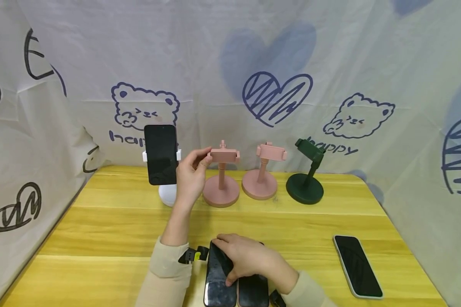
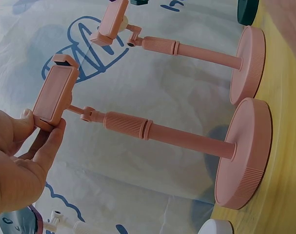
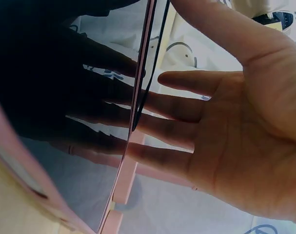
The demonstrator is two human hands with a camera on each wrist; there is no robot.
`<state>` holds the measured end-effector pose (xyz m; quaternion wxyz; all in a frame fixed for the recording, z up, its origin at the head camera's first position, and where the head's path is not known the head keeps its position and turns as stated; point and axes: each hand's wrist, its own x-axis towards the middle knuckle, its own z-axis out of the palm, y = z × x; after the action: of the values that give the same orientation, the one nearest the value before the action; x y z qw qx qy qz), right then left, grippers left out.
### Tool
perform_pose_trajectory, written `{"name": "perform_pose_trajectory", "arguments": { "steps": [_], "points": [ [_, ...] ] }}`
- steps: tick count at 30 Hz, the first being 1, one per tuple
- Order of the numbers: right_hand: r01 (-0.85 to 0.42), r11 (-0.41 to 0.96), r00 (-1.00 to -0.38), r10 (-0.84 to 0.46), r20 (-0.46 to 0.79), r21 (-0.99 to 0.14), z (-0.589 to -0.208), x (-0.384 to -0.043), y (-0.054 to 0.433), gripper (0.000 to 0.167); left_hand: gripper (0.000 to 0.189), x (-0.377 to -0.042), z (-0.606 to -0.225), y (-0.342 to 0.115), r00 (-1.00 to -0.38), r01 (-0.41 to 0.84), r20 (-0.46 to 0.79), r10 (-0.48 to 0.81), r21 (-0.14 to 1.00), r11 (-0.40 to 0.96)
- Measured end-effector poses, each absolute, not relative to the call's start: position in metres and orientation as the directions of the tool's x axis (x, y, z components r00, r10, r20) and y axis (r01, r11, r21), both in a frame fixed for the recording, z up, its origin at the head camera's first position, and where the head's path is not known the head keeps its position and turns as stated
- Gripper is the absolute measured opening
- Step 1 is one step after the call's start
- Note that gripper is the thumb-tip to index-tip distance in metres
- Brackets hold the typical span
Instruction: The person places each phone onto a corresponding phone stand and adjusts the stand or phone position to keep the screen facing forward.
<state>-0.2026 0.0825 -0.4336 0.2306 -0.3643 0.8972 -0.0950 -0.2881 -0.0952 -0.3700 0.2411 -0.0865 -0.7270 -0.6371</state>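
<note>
My left hand [image 1: 191, 177] pinches the left end of the clamp on a pink phone stand [image 1: 221, 194], thumb in front and fingers behind. In the left wrist view this clamp [image 2: 54, 92] is tilted on its post, its round base on the tabletop. My right hand [image 1: 249, 256] lies over two dark-screened phones placed side by side, the left phone [image 1: 219, 283] and the right phone [image 1: 253, 292]. Its thumb reaches down between them, and its fingers lie across the left one's upper end. In the right wrist view, those fingers [image 3: 172, 131] are straight and mirrored in a pink-edged phone [image 3: 55, 97].
A white stand [image 1: 167, 195] at the left carries an upright black phone [image 1: 161, 155]. Right of the gripped stand are another pink stand [image 1: 260, 185] and a dark green stand [image 1: 305, 189]. A white-edged phone [image 1: 358, 266] lies at the right. A printed cloth hangs behind the table.
</note>
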Motion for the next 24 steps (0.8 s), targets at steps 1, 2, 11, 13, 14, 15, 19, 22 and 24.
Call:
{"name": "perform_pose_trajectory", "arguments": {
  "steps": [1, 2, 11, 13, 14, 15, 19, 22, 24],
  "points": [
    [-0.611, 0.718, -0.63, -0.697, -0.343, -0.335, -0.4336, -0.2022, 0.0825, 0.104, 0.026, -0.2879, -0.3699, -0.0951, -0.869, 0.433, 0.461, -0.181, 0.884, 0.173],
    [-0.613, 0.718, -0.633, -0.696, -0.338, -0.331, -0.4337, -0.202, 0.0826, 0.104, 0.026, -0.2877, -0.3699, -0.0951, -0.868, 0.434, 0.462, -0.181, 0.884, 0.175],
    [-0.615, 0.711, -0.645, -0.702, -0.302, -0.34, -0.4338, -0.2029, 0.0838, 0.108, 0.027, -0.2871, -0.3701, -0.0947, -0.865, 0.438, 0.469, -0.176, 0.879, 0.19],
    [-0.617, 0.71, -0.647, -0.703, -0.293, -0.341, -0.4338, -0.2027, 0.0836, 0.11, 0.027, -0.2871, -0.3702, -0.0946, -0.864, 0.44, 0.471, -0.177, 0.878, 0.188],
    [-0.616, 0.71, -0.65, -0.703, -0.289, -0.341, -0.4336, -0.2024, 0.0834, 0.111, 0.027, -0.2873, -0.3702, -0.0946, -0.864, 0.44, 0.471, -0.177, 0.878, 0.188],
    [-0.617, 0.71, -0.654, -0.702, -0.282, -0.339, -0.4334, -0.2021, 0.0833, 0.112, 0.027, -0.2877, -0.3705, -0.0947, -0.864, 0.441, 0.472, -0.178, 0.878, 0.188],
    [-0.622, 0.71, -0.667, -0.701, -0.251, -0.331, -0.4327, -0.2004, 0.0831, 0.115, 0.027, -0.2876, -0.3707, -0.0947, -0.863, 0.442, 0.472, -0.179, 0.878, 0.186],
    [-0.631, 0.701, -0.668, -0.709, -0.228, -0.33, -0.4328, -0.1999, 0.0843, 0.117, 0.028, -0.2873, -0.3707, -0.0947, -0.862, 0.445, 0.475, -0.178, 0.877, 0.185],
    [-0.631, 0.694, -0.665, -0.714, -0.218, -0.347, -0.4328, -0.2006, 0.0859, 0.116, 0.028, -0.2875, -0.3709, -0.0948, -0.861, 0.447, 0.477, -0.176, 0.876, 0.183]
  ]
}}
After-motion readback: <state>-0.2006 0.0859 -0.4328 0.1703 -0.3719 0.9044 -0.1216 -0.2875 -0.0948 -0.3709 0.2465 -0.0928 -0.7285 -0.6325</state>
